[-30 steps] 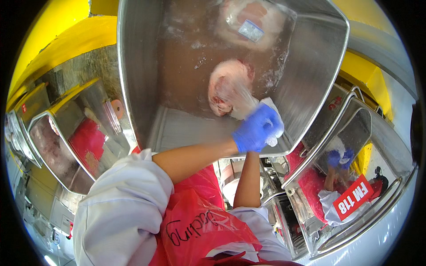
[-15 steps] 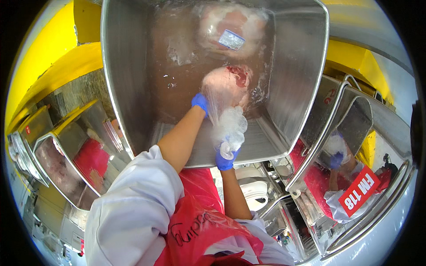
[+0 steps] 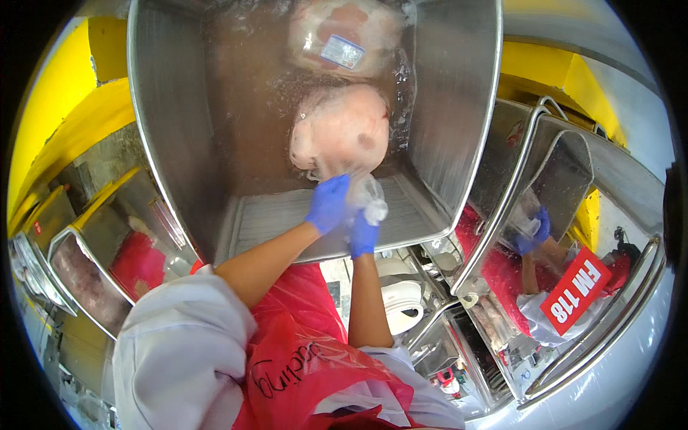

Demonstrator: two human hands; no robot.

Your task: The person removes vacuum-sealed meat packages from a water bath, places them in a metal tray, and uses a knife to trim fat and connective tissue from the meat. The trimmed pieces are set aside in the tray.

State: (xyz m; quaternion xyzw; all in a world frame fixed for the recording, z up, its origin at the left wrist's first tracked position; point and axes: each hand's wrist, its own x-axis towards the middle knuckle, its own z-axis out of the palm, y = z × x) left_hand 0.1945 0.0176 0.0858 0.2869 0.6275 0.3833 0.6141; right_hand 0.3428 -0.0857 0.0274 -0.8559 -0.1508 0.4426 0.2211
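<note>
A large pale piece of meat (image 3: 342,127), with a darker spot on its surface, lies in the metal tub (image 3: 258,215) just beyond my hands. Clear plastic film (image 3: 368,192) trails from its near end back to my fingers. My left hand (image 3: 330,203), in a blue glove, is closed on that film next to the meat. My right hand (image 3: 363,235), gloved in blue as well, grips a bunched wad of the film over the tub's near rim. Farther in sits another piece of meat (image 3: 344,29), wrapped in plastic with a label (image 3: 342,51) on it.
Tall metal walls (image 3: 459,93) enclose the tub. A shiny metal bin (image 3: 555,158) with a red sign (image 3: 575,290) stands at the right. More metal bins (image 3: 89,276) and yellow structures (image 3: 64,100) are at the left. A white coiled item (image 3: 401,304) lies below the near rim.
The near meat has turned, its red cut side giving way to a pale face. My left hand has left the meat's side and come to the film beside my right hand.
</note>
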